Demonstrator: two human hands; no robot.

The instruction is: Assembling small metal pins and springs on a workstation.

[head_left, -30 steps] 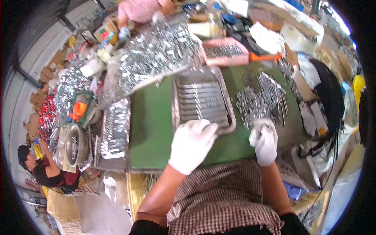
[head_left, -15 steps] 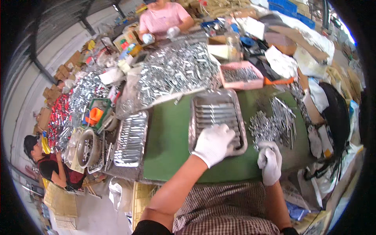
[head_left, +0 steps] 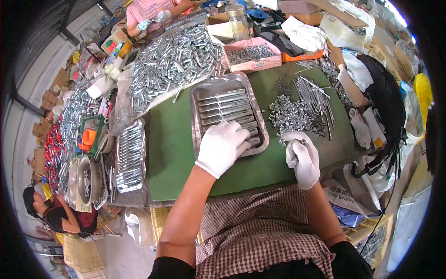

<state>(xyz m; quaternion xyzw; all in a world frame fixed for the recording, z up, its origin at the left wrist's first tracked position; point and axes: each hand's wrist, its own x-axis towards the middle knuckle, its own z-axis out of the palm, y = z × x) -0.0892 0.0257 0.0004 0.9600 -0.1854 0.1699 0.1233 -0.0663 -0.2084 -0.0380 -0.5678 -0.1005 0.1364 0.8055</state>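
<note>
My left hand (head_left: 223, 147), in a white knit glove, reaches over the near end of a shallow metal tray (head_left: 196, 91). Its fingers are bent down and closed on one of the metal tubes (head_left: 231, 106) lying in a row there; the fingertips are partly hidden. Gloved as well, my right hand (head_left: 304, 162) is beside the near edge of a heap of small metal pieces (head_left: 290, 114). Thumb and fingers are closed in a pinch, and a small metal piece (head_left: 303, 141) shows at their tips. Long thin metal rods (head_left: 316, 95) lie against the heap's far right side.
A green mat (head_left: 172, 153) lies under the tray. Left stands a second tray of metal parts (head_left: 130, 156); beyond are a large tube pile (head_left: 179, 60) and a pink box (head_left: 253, 65). A black mesh item (head_left: 383, 102) hangs right. Two co-workers (head_left: 148, 16) (head_left: 65, 211) are nearby.
My view has shifted, so the bench appears farther left and higher. My left hand has moved slightly left across the tray. My right hand has turned, and a small piece shows at its fingertips.
</note>
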